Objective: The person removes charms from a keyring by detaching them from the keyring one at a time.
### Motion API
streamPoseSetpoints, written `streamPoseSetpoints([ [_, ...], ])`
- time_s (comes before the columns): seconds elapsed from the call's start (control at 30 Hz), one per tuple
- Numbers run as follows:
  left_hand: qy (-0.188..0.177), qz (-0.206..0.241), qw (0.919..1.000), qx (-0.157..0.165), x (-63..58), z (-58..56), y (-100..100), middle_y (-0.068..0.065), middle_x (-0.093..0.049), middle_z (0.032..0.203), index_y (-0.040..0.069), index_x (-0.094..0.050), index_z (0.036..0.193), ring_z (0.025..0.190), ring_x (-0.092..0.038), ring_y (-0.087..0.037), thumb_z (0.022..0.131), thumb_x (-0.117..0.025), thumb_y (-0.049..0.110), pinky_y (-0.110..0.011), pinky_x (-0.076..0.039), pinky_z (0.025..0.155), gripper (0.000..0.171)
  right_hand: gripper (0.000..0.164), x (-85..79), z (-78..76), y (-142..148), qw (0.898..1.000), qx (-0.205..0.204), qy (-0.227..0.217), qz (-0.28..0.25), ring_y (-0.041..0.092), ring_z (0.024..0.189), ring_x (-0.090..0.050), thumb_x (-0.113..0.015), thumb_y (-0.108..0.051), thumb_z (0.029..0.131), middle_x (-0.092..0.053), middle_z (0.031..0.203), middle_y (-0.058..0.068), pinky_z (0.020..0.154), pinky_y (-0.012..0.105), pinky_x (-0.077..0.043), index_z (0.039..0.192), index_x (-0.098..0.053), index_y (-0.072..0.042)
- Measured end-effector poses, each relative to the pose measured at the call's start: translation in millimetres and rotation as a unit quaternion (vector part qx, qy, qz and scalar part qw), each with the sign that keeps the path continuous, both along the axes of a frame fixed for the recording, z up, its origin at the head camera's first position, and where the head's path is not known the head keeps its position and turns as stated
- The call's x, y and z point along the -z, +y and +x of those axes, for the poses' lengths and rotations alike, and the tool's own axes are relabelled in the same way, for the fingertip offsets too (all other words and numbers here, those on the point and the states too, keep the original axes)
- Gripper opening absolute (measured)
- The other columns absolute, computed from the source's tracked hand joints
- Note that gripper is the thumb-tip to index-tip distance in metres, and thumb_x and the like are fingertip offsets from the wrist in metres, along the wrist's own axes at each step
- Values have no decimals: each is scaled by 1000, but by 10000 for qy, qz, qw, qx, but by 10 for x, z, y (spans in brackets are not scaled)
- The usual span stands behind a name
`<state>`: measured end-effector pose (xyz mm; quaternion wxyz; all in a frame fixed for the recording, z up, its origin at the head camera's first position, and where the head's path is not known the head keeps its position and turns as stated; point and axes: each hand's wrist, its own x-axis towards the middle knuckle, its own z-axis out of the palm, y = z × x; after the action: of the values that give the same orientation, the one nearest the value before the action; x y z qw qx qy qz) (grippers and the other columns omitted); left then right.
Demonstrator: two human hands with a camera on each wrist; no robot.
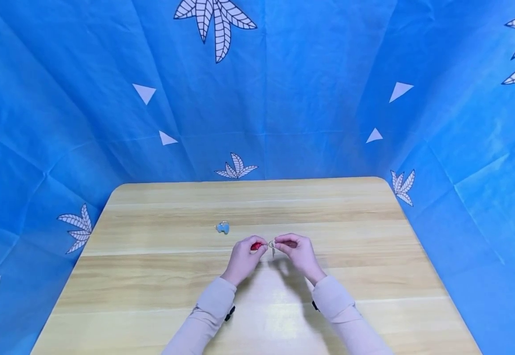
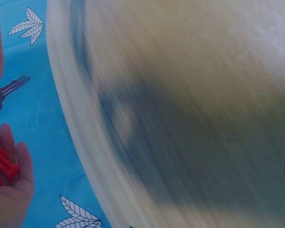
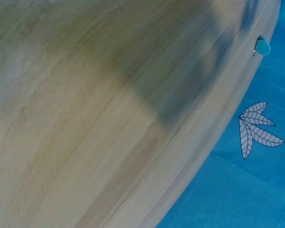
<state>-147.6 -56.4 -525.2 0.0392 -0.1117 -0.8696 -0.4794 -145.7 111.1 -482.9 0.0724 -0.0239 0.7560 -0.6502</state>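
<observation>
In the head view my left hand (image 1: 243,260) holds a red keychain charm (image 1: 256,246), thumb and fingertips close to the ring. The left wrist view shows this glossy red charm (image 2: 3,164), cut off by the frame edge, lying against the curled fingers. My right hand (image 1: 300,255) pinches a metal key ring (image 1: 271,244) between thumb and fingers. From the ring hangs a key (image 1: 273,251); its toothed blade (image 2: 16,85) shows in the left wrist view. Both hands are above the wooden table. Whether charm and ring are linked is too small to tell.
A light-blue charm (image 1: 223,227) with a small gold-coloured part lies on the wooden table (image 1: 151,276), beyond and left of my left hand. Blue cloth (image 1: 319,98) printed with leaves and triangles rises behind the table and along both sides.
</observation>
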Motion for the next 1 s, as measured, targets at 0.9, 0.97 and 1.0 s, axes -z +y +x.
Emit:
streamPoseSetpoints([
  [0.9,460,197,9987,121,-60,35,89,2,-66,88,11,-66,93,77,-58,-8,87,-61,13,-20,-51,69,8,20,-34,52,-6,9996,-43,89,246,27,87,-66,-66,4,78,-67,95,22,76,21,-54,97,-65,8],
  [0.97,500,420,9978,58,-57,38,104,2,-66,87,11,-67,92,75,-57,-7,86,-62,11,-19,-51,67,8,19,-19,44,-1,9997,-56,128,197,27,86,-66,-66,5,78,-67,95,23,76,21,-54,96,-65,9],
  [1.0,540,504,9973,39,-56,42,112,2,-66,87,11,-67,92,75,-57,-7,86,-62,11,-19,-51,66,8,18,-14,40,-1,9997,-60,168,174,26,86,-67,-66,5,78,-67,94,23,76,21,-54,96,-65,9],
])
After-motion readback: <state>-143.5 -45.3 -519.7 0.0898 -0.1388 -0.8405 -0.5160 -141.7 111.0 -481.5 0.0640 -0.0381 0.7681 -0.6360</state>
